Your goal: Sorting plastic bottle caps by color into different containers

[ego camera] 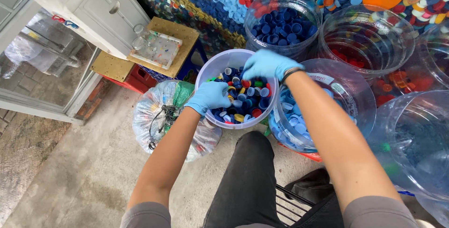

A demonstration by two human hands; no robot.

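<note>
A white bucket (pixel 216 65) stands in front of my knee, filled with mixed bottle caps (pixel 248 101) in blue, white, red and yellow. Both my hands wear blue gloves and reach into it. My left hand (pixel 210 96) rests on the caps at the bucket's left side, fingers curled among them; whether it grips a cap is hidden. My right hand (pixel 267 64) hovers over the far right part of the bucket, fingers bent down onto the caps.
Clear jars ring the bucket: dark blue caps (pixel 280 26), red caps (pixel 362 45), light blue caps (pixel 299 120), a large jar (pixel 416 148) at right. A tied plastic bag (pixel 161 115) lies left. A cap mosaic wall, wooden stand and white cabinet (pixel 93 8) stand behind.
</note>
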